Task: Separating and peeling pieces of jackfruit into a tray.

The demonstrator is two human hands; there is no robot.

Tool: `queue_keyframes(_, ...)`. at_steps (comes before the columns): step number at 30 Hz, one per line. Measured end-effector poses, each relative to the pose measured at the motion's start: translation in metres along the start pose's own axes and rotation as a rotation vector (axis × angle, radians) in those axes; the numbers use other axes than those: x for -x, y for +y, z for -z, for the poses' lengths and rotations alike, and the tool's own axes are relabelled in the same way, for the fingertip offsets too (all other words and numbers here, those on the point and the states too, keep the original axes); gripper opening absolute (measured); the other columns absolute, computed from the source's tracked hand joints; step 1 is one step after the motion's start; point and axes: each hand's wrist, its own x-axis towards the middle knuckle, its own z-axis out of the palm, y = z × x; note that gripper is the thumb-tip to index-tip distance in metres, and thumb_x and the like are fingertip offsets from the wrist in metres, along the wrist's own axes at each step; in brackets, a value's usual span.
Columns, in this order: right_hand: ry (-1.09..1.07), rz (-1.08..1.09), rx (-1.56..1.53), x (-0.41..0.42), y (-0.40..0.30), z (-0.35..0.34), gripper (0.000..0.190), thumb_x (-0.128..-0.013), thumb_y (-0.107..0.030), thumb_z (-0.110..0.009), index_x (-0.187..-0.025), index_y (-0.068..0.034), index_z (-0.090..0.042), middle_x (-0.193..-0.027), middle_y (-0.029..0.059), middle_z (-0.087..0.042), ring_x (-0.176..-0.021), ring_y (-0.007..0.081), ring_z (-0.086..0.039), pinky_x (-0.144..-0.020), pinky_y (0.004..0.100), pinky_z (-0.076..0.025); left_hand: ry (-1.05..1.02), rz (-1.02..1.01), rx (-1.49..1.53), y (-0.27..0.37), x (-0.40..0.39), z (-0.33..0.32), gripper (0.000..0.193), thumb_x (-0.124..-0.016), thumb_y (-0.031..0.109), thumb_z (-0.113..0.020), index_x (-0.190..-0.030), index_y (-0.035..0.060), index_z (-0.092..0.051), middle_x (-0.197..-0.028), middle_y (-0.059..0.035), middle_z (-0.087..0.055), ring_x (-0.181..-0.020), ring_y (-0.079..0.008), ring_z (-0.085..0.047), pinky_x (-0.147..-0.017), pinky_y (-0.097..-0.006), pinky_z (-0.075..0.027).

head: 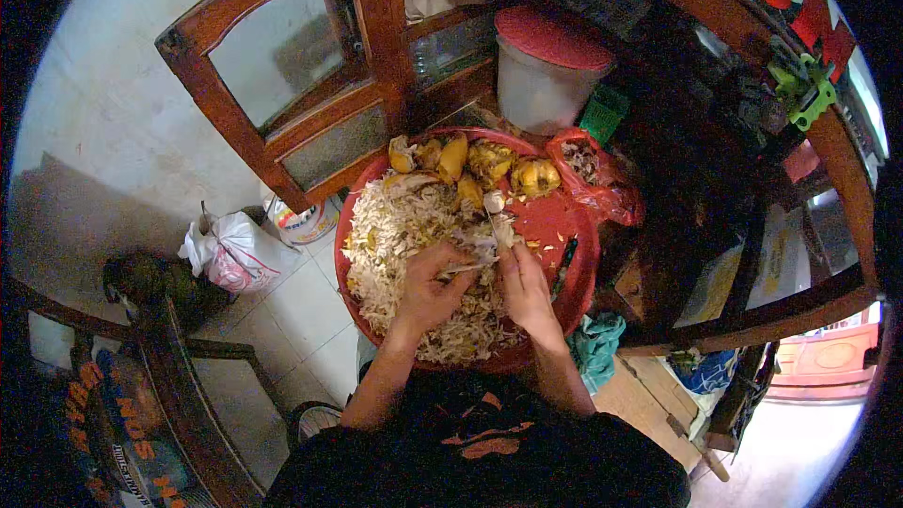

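Over a large round red plastic tray (557, 215), my left hand (439, 289) pinches a pale piece of meat (480, 250), which looks like cooked chicken. My right hand (525, 289) is beside that piece, fingers extended and close together. Whether it grips anything is unclear; a thin pale sliver (492, 226) rises near its fingertips. Beneath both hands spreads a big heap of shredded meat (384, 254). Yellow-skinned chicken pieces (451, 159) line the tray's far edge, including a rounded one (534, 176). A dark slim handle (566, 264) rests at the tray's right side.
A red plastic bag (600, 197) with dark scraps overlaps the tray's right rim. Behind stand a white bucket with a red lid (554, 49) and a green basket (604, 113). An open wooden cabinet door (289, 70) hangs left. A teal cloth (595, 353) lies right.
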Motion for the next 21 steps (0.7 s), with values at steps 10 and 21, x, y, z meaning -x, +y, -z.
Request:
queue_keyframes(10, -0.121, -0.078, -0.209, -0.006, 0.017, -0.006, 0.030, -0.094, -0.030, -0.035, -0.077, -0.007, -0.045, -0.056, -0.0028, -0.040, -0.046, 0.0062, -0.033, -0.042, 0.0219, -0.027, -0.169, 0.223, 0.275, -0.001, -0.006, 0.009, 0.017, -0.071, -0.003, -0.058, -0.088, 0.0007, -0.059, -0.083, -0.0075, -0.060, -0.084, -0.0182, -0.055, -0.075, -0.0310, -0.045)
queue_keyframes(21, -0.064, -0.187, -0.131, -0.010, 0.002, -0.003, 0.035, -0.093, -0.026, -0.036, -0.113, 0.000, -0.048, -0.101, 0.0182, -0.055, -0.093, 0.0269, -0.052, -0.084, 0.0341, -0.038, -0.399, 0.207, 0.004, 0.011, -0.008, 0.001, 0.023, -0.072, 0.007, -0.057, -0.094, 0.0126, -0.063, -0.097, -0.0080, -0.061, -0.094, -0.0304, -0.052, -0.088, -0.0417, -0.038)
